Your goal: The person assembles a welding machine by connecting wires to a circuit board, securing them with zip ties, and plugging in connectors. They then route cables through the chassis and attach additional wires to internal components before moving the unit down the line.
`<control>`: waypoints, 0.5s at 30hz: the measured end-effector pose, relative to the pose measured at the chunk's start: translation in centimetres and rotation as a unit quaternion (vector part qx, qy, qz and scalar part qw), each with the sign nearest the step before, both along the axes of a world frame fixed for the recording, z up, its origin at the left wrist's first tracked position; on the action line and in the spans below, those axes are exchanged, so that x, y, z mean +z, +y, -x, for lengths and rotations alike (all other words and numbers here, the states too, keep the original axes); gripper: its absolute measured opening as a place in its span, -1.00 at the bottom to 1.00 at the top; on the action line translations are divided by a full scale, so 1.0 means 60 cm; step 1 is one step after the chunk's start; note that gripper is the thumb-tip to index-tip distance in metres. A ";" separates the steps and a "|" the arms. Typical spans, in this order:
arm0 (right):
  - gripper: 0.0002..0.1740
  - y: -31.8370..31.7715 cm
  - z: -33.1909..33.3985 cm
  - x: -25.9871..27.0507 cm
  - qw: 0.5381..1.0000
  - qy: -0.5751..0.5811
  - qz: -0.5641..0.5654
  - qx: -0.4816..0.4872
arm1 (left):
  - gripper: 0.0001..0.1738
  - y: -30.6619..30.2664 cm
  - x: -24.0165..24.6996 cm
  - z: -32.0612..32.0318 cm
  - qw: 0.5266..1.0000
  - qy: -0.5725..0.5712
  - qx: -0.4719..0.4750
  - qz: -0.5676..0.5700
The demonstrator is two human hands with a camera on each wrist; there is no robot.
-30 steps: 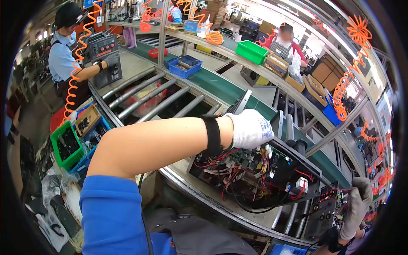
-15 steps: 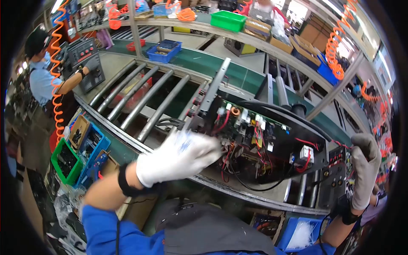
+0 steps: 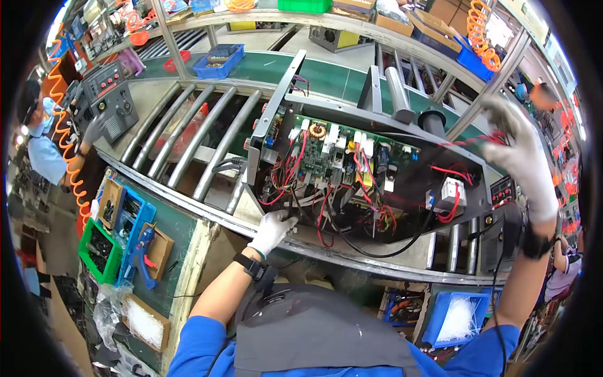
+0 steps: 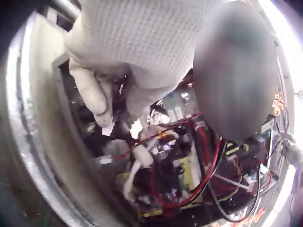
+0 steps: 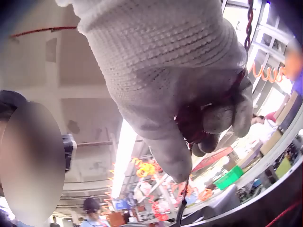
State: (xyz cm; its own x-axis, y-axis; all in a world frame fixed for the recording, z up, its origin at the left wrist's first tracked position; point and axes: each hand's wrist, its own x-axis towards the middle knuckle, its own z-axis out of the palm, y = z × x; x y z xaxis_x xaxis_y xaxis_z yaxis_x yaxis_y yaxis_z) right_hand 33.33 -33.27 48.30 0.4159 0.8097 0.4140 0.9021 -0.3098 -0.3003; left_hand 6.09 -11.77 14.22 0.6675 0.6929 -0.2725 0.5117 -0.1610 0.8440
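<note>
An uncovered machine chassis (image 3: 414, 207) lies in front of me, with a green circuit board (image 3: 333, 147) and many loose wires showing inside. My right hand (image 3: 521, 154), gloved, is raised over its right end and grips a bunched red-and-black twisted wire (image 5: 189, 124); one strand hangs below the fingers. My left hand (image 3: 274, 231), also gloved, is at the chassis's near left corner with bent fingers pointing down. In the left wrist view, a small white piece (image 4: 108, 129) shows right at a fingertip; I cannot tell whether it is pinched.
Metal rollers (image 3: 217, 144) run left of the chassis. A green bin (image 3: 100, 251) and a blue tray (image 3: 135, 226) stand at the left. Near my right arm is a blue bin of white strips (image 3: 458, 319). Another worker (image 3: 47, 144) handles a machine at far left.
My left hand has come back from the chassis's far side to its near left corner. The right hand has risen and moved inward with the wire. The view has shifted.
</note>
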 end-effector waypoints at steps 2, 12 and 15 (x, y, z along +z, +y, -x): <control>-0.45 0.015 -0.007 -0.021 0.976 -0.209 -0.043 0.038 | -0.71 -0.001 -0.051 0.026 0.995 -0.039 0.022 0.094; -0.36 0.081 0.266 -0.566 0.902 0.351 0.221 0.116 | -0.72 -0.010 -0.036 0.060 0.973 -0.070 -0.004 0.222; -0.42 0.124 0.302 -0.643 0.766 0.623 0.129 0.093 | -0.73 -0.017 -0.048 0.054 0.969 -0.087 0.009 0.229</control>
